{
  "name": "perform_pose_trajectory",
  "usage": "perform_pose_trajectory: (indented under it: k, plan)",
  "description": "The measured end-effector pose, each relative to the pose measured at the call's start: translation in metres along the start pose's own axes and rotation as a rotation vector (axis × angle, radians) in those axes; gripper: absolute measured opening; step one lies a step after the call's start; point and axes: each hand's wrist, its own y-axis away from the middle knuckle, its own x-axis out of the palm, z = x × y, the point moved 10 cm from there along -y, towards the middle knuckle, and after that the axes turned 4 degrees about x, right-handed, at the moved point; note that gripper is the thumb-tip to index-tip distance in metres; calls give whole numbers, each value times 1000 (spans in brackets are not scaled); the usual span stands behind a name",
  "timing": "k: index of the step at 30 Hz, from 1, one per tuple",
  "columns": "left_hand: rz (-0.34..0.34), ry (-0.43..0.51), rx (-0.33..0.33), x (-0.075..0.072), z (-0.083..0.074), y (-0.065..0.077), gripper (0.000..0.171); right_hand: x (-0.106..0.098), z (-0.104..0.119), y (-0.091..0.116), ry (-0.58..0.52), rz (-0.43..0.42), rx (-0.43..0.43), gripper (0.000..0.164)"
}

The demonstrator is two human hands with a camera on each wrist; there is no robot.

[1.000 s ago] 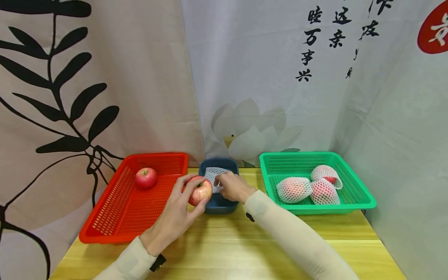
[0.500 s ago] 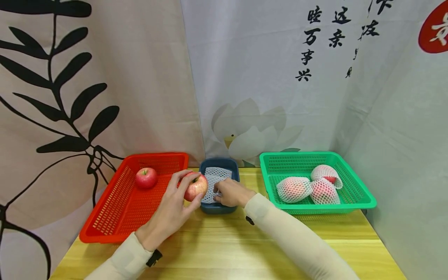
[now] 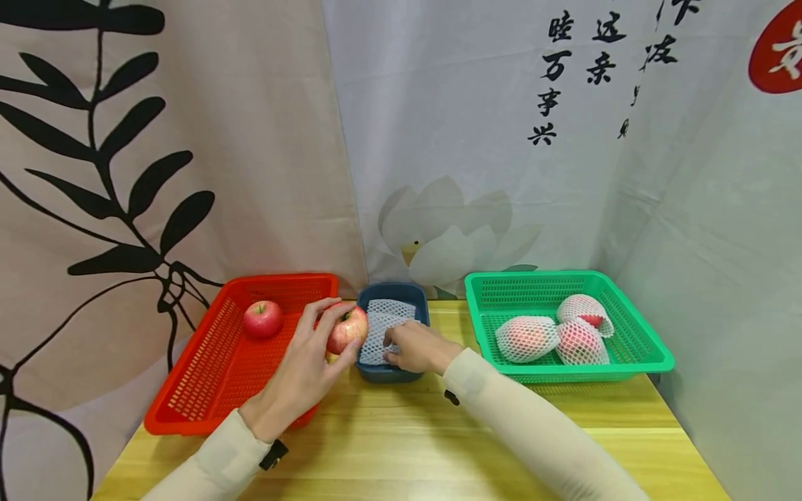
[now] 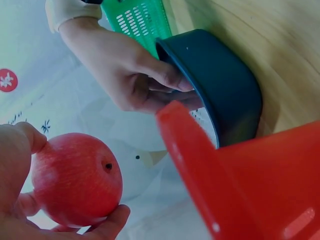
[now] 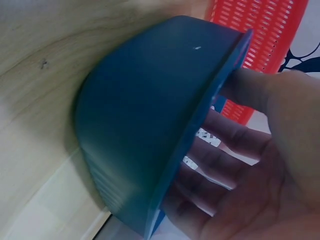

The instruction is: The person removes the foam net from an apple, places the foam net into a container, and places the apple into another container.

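Observation:
In the head view my left hand (image 3: 307, 358) holds a red apple (image 3: 347, 330) between thumb and fingers, above the inner edge of the red basket. The left wrist view shows the held apple (image 4: 77, 179) from close by, its dimpled end facing out. My right hand (image 3: 416, 346) reaches into a small dark blue bin (image 3: 388, 374), its fingers at a white foam net (image 3: 391, 314) lying inside. From the right wrist camera, the fingers (image 5: 220, 162) go down behind the bin's rim. Their tips are hidden, so a pinch on the net cannot be confirmed.
One more apple (image 3: 263, 319) lies in the red basket (image 3: 182, 426) at left. Several net-wrapped fruits (image 3: 528, 339) lie in the green basket (image 3: 645, 365) at right. Both baskets and the bin stand on a wooden table (image 3: 401, 452), before a printed curtain (image 3: 438, 139).
The left hand has moved slightly left with the apple, away from the bin. Inside the bin the foam net now stretches further toward the front; the right hand has hardly shifted.

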Motion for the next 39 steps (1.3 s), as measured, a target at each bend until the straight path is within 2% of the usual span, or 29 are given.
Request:
perform_pose_trajectory:
  k: [4, 9, 19, 35, 39]
  plan:
    - [3, -2, -19, -2, 2, -1, 62, -1, -2, 4, -5, 0, 18, 29]
    - [23, -19, -62, -7, 8, -4, 66, -11, 1, 11, -4, -37, 16, 28]
    - [75, -57, -145, -17, 23, -10, 70, -35, 14, 33, -23, -84, -28, 30]
    - [136, -90, -277, -29, 51, -14, 66, -60, 18, 57, 15, -180, -79, 32]
    - [141, -89, -292, -30, 57, -15, 66, -65, 17, 62, 21, -206, -88, 30]
